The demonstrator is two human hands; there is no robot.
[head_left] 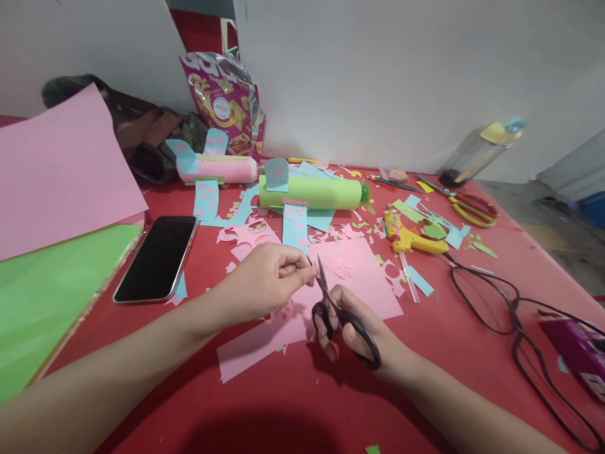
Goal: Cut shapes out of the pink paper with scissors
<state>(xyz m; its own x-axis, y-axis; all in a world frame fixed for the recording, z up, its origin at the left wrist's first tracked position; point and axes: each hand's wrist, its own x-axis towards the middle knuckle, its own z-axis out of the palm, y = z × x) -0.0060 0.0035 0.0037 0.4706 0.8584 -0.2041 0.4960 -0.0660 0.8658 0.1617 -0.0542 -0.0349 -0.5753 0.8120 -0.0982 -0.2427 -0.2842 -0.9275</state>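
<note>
My right hand [354, 321] holds black-handled scissors [326, 287], fingers through the loops and blades parted, pointing away from me. Right beside the blades, my left hand [278, 274] is closed in a pinch. Whatever sits between its fingertips is too small to make out. Beneath both hands lies a pink paper sheet [368, 271] with small cut-out pieces on it. Just beyond is a green paper-wrapped cylinder [312, 192] with blue paper fins. A pink paper-wrapped cylinder [227, 169], also with blue fins, rests farther left.
A phone [158, 258] lies left, beside large green [61, 284] and pink sheets [66, 170]. Paper scraps surround the cylinders. On the right are a yellow glue gun [409, 236] with a black cord, larger scissors [466, 205] and a clear bottle [477, 154]. A snack bag [222, 107] stands behind.
</note>
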